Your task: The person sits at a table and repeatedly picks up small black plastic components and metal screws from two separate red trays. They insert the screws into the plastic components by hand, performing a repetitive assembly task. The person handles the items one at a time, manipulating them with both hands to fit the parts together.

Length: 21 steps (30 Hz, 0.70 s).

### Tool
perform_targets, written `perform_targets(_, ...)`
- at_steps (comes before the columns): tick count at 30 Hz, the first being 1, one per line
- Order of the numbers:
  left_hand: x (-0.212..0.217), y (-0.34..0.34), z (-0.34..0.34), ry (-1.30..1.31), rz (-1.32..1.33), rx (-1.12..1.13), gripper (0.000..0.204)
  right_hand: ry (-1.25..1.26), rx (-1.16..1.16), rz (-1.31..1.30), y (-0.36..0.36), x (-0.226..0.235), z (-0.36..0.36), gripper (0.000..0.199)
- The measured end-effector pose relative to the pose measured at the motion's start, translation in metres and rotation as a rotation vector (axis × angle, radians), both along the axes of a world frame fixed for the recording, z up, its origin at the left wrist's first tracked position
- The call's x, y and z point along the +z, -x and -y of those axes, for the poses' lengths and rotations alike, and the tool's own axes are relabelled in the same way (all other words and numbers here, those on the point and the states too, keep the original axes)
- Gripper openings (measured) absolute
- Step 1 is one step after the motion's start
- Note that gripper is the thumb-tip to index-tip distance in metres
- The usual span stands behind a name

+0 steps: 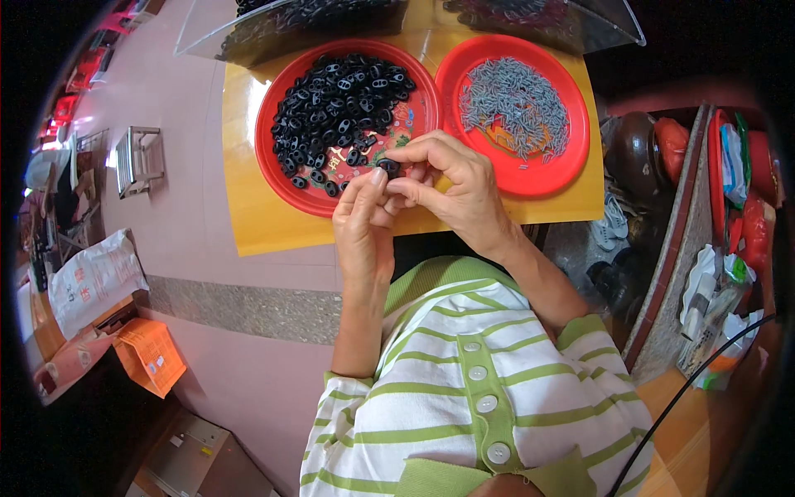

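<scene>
Between my fingertips, over the front edge of a red plate (269,178), is a small black oval plastic piece (387,167). My left hand (364,211) pinches it from the left, and my right hand (455,182) closes its thumb and fingers on it from the right. A heap of similar black oval pieces (339,99), each with two holes, fills much of that plate. On a second red plate (575,157), to the right, lie many small thin grey metal parts (517,103), too small to tell if screws or springs. Whether my curled fingers hide another part is unclear.
Both plates rest on a yellow board (248,224). Clear plastic bins (331,29) with dark parts stand behind them. At left are a metal stool (137,161), an orange basket (149,356) and a white sack (95,277). A shelf with bags (712,290) is at right.
</scene>
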State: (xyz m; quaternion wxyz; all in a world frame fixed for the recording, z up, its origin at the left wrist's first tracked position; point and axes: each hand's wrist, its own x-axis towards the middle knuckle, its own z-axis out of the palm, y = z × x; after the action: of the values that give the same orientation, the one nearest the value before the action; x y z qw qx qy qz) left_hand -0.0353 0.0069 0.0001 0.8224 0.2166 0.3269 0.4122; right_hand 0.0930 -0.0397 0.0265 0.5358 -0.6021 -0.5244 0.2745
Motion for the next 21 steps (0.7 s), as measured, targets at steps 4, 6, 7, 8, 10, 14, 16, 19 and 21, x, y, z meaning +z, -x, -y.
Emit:
perform_targets(4, -0.003, 0.004, 0.0, -0.047, 0.03, -0.029, 0.011, -0.048, 0.017, 0.095, -0.003, 0.0, 0.0, 0.026)
perform_targets(6, -0.004, 0.005, 0.0, -0.066, 0.045, -0.038, 0.011, -0.085, 0.023, 0.144, -0.004, 0.0, -0.001, 0.026)
perform_targets(7, -0.002, 0.006, 0.001, -0.071, 0.042, -0.043, 0.011, -0.09, 0.026, 0.152, -0.004, -0.001, -0.001, 0.026)
perform_targets(8, -0.001, 0.006, 0.001, -0.076, 0.04, -0.049, 0.011, -0.095, 0.028, 0.159, -0.005, -0.002, -0.001, 0.026)
perform_targets(10, -0.004, 0.006, 0.002, -0.052, 0.025, -0.049, 0.011, -0.048, 0.038, 0.111, -0.005, 0.0, 0.0, 0.026)
perform_targets(14, 0.005, -0.004, 0.005, -0.094, -0.026, -0.029, 0.016, -0.01, 0.048, -0.042, -0.008, 0.0, 0.001, 0.024)
perform_targets(16, 0.004, -0.007, 0.009, -0.27, -0.108, 0.034, 0.02, 0.012, 0.064, -0.075, -0.012, -0.001, 0.001, 0.023)
perform_targets(19, -0.013, 0.002, 0.005, -0.552, -0.208, -0.03, 0.026, 0.053, 0.105, -0.181, -0.018, -0.002, 0.004, 0.022)
perform_targets(21, -0.018, 0.001, 0.002, -0.734, -0.249, -0.011, 0.026, 0.077, 0.133, -0.265, -0.019, -0.003, 0.006, 0.021)
